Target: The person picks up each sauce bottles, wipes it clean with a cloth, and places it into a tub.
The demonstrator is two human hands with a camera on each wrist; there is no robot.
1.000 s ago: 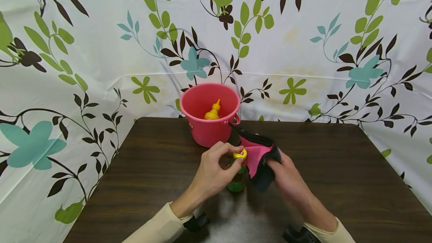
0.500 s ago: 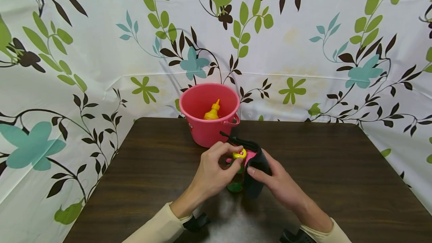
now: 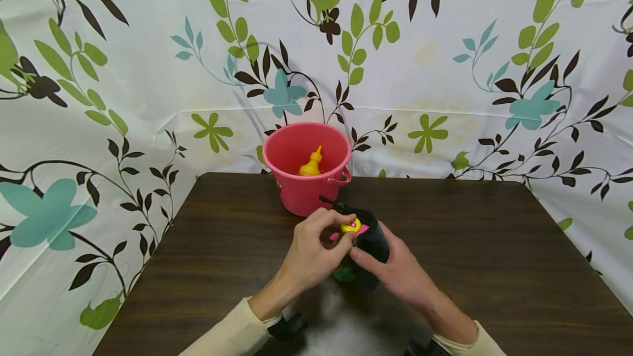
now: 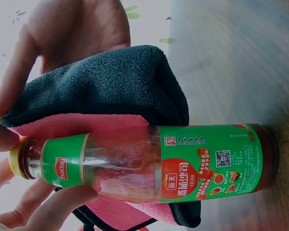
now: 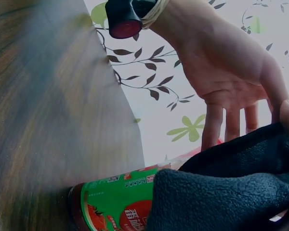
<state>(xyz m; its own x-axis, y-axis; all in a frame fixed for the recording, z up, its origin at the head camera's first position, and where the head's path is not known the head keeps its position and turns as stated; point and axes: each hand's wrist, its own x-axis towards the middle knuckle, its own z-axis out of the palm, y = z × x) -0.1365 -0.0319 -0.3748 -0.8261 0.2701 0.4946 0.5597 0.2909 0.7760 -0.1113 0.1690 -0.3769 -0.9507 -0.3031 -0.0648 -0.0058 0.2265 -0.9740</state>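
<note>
A ketchup bottle (image 4: 212,163) with green and red labels stands upright on the table. My left hand (image 3: 315,243) pinches its yellow cap (image 3: 350,226) at the top between thumb and fingers. On the bottle's right side, my right hand (image 3: 403,273) holds a two-sided cloth (image 3: 373,243), dark grey outside and pink inside. That cloth curves around the back and right of the bottle, its pink face against the glass in the left wrist view. In the right wrist view the grey cloth (image 5: 221,197) hides the bottle's upper part.
Behind the hands stands a pink bucket (image 3: 309,194) with a handle. A yellow bottle with a pointed nozzle (image 3: 311,165) sticks up inside it. The dark wooden table (image 3: 475,224) ends at a white curtain (image 3: 405,70) printed with leaves and birds.
My right hand has moved left with the cloth, folding it from a loose bunch beside the bottle to a wrap against it. The left hand has stayed on the cap.
</note>
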